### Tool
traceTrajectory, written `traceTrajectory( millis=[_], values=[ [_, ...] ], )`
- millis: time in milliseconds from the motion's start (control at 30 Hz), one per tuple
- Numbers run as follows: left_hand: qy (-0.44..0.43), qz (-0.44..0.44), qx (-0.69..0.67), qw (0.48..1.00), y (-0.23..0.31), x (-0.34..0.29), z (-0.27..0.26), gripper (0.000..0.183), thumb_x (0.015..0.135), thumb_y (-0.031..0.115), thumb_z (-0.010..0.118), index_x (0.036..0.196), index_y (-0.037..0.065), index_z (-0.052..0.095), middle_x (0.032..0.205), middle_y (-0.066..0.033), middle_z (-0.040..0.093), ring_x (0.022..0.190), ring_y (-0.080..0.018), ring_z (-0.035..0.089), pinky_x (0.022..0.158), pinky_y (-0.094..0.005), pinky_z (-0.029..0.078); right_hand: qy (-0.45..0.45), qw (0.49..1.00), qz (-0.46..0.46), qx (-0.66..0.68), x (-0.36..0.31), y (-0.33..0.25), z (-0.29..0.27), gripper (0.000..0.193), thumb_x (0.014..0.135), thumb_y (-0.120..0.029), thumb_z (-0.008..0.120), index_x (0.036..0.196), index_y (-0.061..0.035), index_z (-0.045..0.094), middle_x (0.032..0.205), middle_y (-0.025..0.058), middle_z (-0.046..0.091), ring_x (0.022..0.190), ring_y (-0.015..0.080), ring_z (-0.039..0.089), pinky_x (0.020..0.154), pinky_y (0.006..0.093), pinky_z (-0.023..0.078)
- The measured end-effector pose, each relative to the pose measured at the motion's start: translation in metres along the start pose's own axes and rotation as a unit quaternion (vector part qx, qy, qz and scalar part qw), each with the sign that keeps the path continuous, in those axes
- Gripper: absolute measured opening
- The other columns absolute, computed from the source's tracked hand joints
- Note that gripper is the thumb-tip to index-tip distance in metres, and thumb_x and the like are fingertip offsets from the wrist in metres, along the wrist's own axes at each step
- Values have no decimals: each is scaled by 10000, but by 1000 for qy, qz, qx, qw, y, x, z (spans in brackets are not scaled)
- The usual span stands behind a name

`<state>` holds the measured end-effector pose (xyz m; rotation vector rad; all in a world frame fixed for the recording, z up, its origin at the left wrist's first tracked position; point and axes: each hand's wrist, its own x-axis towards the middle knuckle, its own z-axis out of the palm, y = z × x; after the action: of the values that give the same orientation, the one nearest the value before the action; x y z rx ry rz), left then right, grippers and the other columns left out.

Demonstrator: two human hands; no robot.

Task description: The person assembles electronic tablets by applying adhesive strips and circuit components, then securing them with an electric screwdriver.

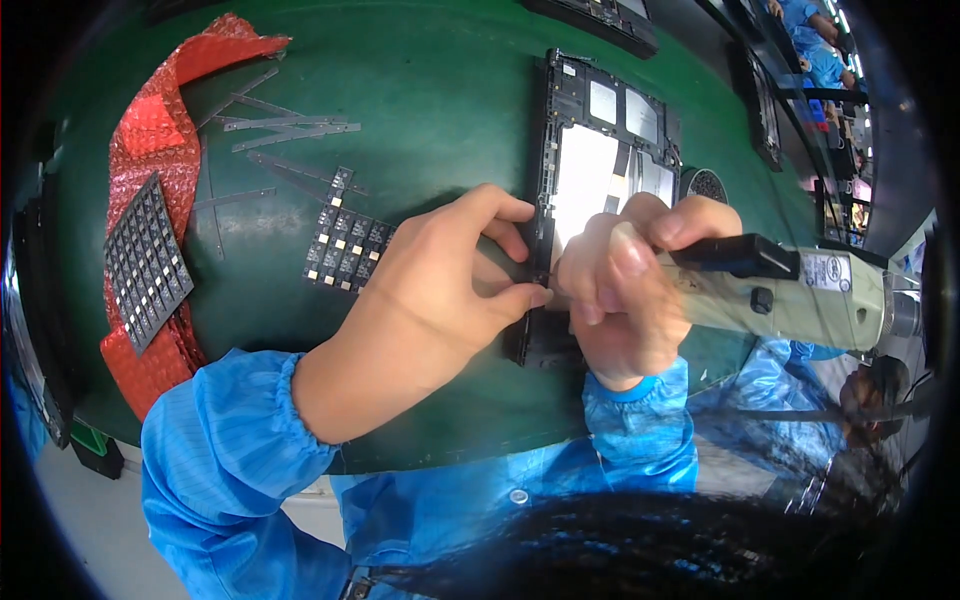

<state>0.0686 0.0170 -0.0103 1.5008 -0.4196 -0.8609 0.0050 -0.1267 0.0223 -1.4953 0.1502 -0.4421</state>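
A black electronic device housing [585,175] with silver and white plates inside lies on the green table, right of centre. My left hand [420,275] grips its left edge, thumb at the near corner and curled fingers farther up. Over the housing's near end, my right hand [635,280] is wrapped around a pale green electric screwdriver [780,300] with a black lever. The tool's tip is hidden behind my fingers. Partly under my left hand sits a sheet of small black circuit boards [345,240].
Red bubble wrap [155,150] runs along the left of the green table [430,110], with another circuit board sheet [150,265] on it. Several thin grey strips [290,130] lie scattered nearby. Beyond the housing are a round container [706,185] and another black housing [600,22].
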Motion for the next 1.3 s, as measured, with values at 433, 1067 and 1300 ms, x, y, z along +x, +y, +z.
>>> traceTrajectory(
  millis=[433, 1067, 1300],
  values=[
    [3, -5, -28, 1000, 12, 4, 13, 436, 772, -10, 754, 1152, -22, 542, 991, -109, 616, 819, -170, 686, 686, -263, 539, 20, 991, 118, 65, 8, -21, -19, 314, 778, 37, 732, 1027, -58, 565, 856, 57, 606, 646, 97, 564, 530, 252, 458],
    [38, -91, 40, 994, 21, 15, 29, 559, 747, -125, 741, 1242, -17, 504, 1062, -86, 563, 867, -154, 680, 718, -236, 571, 227, 966, -118, 48, 22, 8, -191, 252, 881, 2, 568, 1115, -54, 490, 637, 22, 395, 431, 101, 346, 381, 264, 282],
    [19, -102, 37, 994, 24, 19, 29, 562, 746, -127, 744, 1241, -17, 502, 1060, -91, 564, 885, -159, 682, 727, -241, 574, 226, 968, -105, 43, 26, 11, -189, 258, 881, 23, 555, 1121, -43, 486, 668, 27, 434, 445, 89, 358, 387, 245, 310]
  ],
)
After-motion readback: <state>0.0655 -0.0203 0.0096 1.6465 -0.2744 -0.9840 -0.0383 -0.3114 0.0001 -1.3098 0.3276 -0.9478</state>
